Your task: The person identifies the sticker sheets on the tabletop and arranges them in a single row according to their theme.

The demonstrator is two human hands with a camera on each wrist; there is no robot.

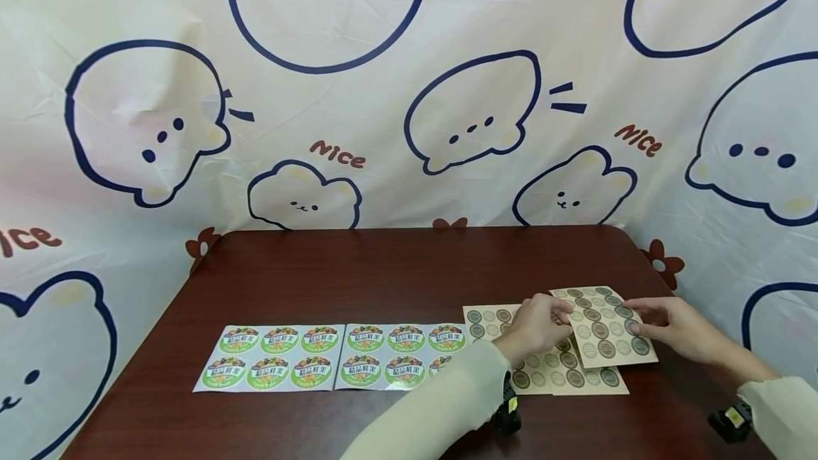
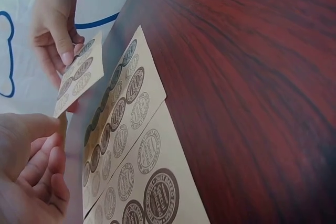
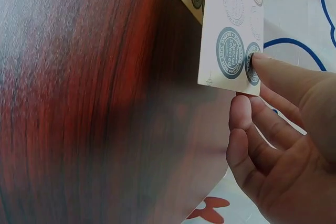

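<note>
A tan sheet of round stickers (image 1: 603,329) is held between both hands above the table's right side. My left hand (image 1: 537,325) pinches its left edge between thumb and fingers. At the opposite edge my right hand (image 1: 677,329) pinches it, thumb on the printed face, as the right wrist view shows. Beneath lie more tan sticker sheets (image 2: 157,156), side by side with their edges meeting, partly hidden by the left hand and the raised sheet. Their dark and pale round stickers stand in rows.
Two white sheets of green oval labels, one at left (image 1: 271,358) and one nearer the middle (image 1: 383,358), lie side by side on the dark wooden table (image 1: 383,275). A cartoon-printed cloth (image 1: 383,112) hangs behind the table and at its sides.
</note>
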